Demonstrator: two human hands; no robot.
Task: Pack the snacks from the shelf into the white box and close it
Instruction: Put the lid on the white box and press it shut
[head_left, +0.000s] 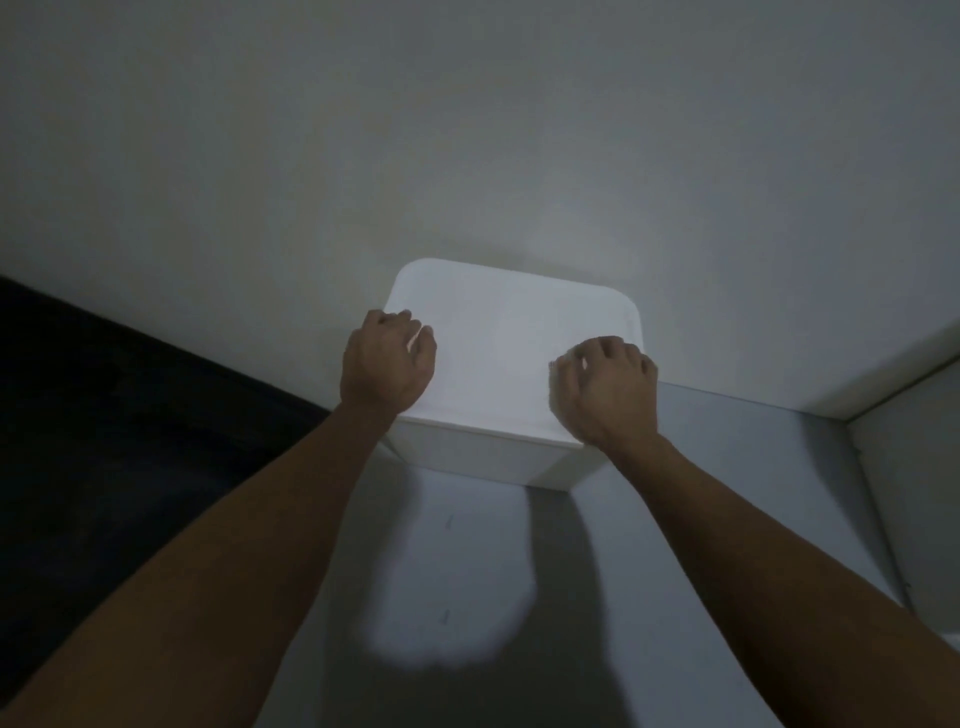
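Observation:
The white box (498, 364) stands on a grey surface against the wall, with its flat white lid on top. My left hand (387, 364) rests on the lid's left edge, fingers bent down over it. My right hand (605, 389) presses on the lid's right side near the front corner, fingers curled with the tips on the lid. No snacks are visible; the box's inside is hidden by the lid.
A grey shelf surface (457, 571) stretches toward me, lit by a bright patch. A plain wall (467, 130) rises behind the box. A dark area (104, 415) lies at the left. A white side panel (909, 493) borders the right.

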